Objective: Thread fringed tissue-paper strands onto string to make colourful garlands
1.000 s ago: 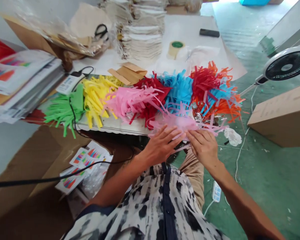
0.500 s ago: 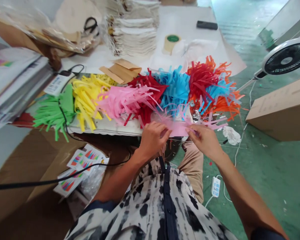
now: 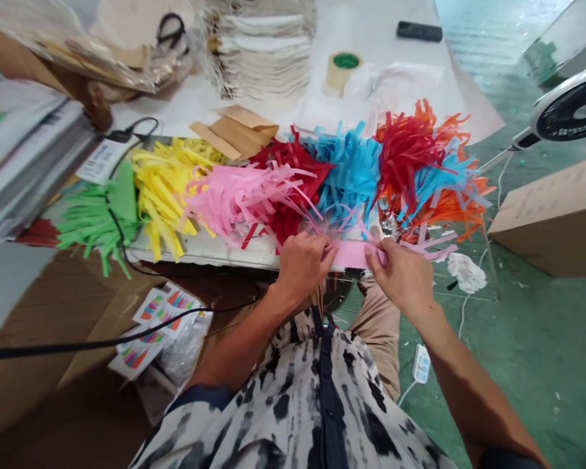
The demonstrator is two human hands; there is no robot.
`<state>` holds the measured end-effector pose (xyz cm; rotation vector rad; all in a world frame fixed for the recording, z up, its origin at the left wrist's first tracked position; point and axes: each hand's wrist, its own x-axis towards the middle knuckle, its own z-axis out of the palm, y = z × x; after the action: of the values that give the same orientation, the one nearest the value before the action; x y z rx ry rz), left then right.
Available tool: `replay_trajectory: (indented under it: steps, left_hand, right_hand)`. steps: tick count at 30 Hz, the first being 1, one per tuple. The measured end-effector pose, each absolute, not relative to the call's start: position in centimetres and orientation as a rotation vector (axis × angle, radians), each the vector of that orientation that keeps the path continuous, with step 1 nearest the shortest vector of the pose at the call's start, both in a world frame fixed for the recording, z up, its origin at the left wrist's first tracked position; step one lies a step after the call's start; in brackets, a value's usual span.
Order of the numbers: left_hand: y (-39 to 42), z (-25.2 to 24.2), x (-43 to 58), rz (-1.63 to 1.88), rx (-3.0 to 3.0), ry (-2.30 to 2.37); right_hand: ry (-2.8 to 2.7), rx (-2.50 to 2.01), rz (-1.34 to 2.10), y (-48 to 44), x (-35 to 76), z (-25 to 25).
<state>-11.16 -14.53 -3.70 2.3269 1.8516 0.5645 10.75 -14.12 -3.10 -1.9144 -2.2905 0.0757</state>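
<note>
Between my hands, at the table's front edge, a pink fringed tissue paper piece (image 3: 350, 255) is held taut by its uncut band. My left hand (image 3: 305, 262) pinches the band's left end, and my right hand (image 3: 404, 270) grips its right end between thumb and fingers. Loose pink strips stick out behind and to the right of my hands. Just beyond lies a row of tissue fringe bundles: green (image 3: 100, 221), yellow (image 3: 161, 189), pink (image 3: 244, 195), dark red (image 3: 297, 163), blue (image 3: 348, 166), red (image 3: 405, 153) and orange (image 3: 442, 208).
Folded brown paper (image 3: 239, 132), a tape roll (image 3: 344, 70), a stack of white bundles (image 3: 264, 58) and black-handled scissors (image 3: 170, 32) lie farther back. A black cable (image 3: 122, 348) crosses at left. A fan (image 3: 573, 111) and a cardboard box (image 3: 551, 215) stand at right.
The view has shifted slightly. Both hands keep hold of the pink fringed paper; its band now looks narrower and flatter, and my right hand sits a little farther right.
</note>
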Motion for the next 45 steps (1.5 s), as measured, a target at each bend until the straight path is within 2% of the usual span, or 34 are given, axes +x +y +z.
replay_trajectory:
  steps: [6, 9, 12, 16, 20, 25, 30, 32, 35, 39, 45]
  left_hand:
    - [-13.7, -3.0, -11.4, 0.526, 2.317, 1.902]
    - [-14.8, -2.5, -11.0, 0.754, 2.376, 1.95]
    - [-16.8, -2.8, -9.8, 0.91, 2.572, 1.647]
    - [-18.9, -4.9, -8.4, 0.793, 2.752, 1.321]
    - [-19.0, -6.5, -8.4, 0.735, 2.751, 1.339]
    - [-18.9, -6.3, -8.9, 0.682, 2.764, 1.386]
    - [-19.1, -6.2, -9.2, 0.66, 2.804, 1.409]
    - [-19.0, -6.2, -9.3, 0.655, 2.809, 1.396]
    - [-18.9, -6.2, -9.1, 0.668, 2.798, 1.381]
    - [-18.9, -6.2, -8.8, 0.743, 2.784, 1.391]
    - [-18.9, -6.0, -10.9, 0.837, 2.789, 1.368]
  right_hand:
    - [-2.271, -1.925, 0.029, -14.5, 10.4, -3.4]
    - [-2.253, -1.928, 0.013, -14.7, 10.2, -3.6]
    - [-2.252, -1.92, 0.003, -14.7, 10.1, -3.6]
    - [-2.246, -1.949, -0.013, -14.7, 10.1, -3.3]
    - [-2.238, -1.954, 0.02, -14.8, 9.8, -3.2]
    - [-2.204, -1.98, 0.01, -14.6, 10.1, -3.3]
    - [-2.107, -2.02, 0.041, -13.7, 14.8, -2.3]
    - [-2.035, -2.03, -0.058, -14.1, 16.6, -1.4]
    - [-2.002, -1.844, -0.254, -16.0, 16.5, -0.3]
    - [-2.352, -1.386, -0.118, -19.1, 12.4, -1.5]
    - [-2.453, -1.412, -0.19, -20.4, 12.0, -5.2]
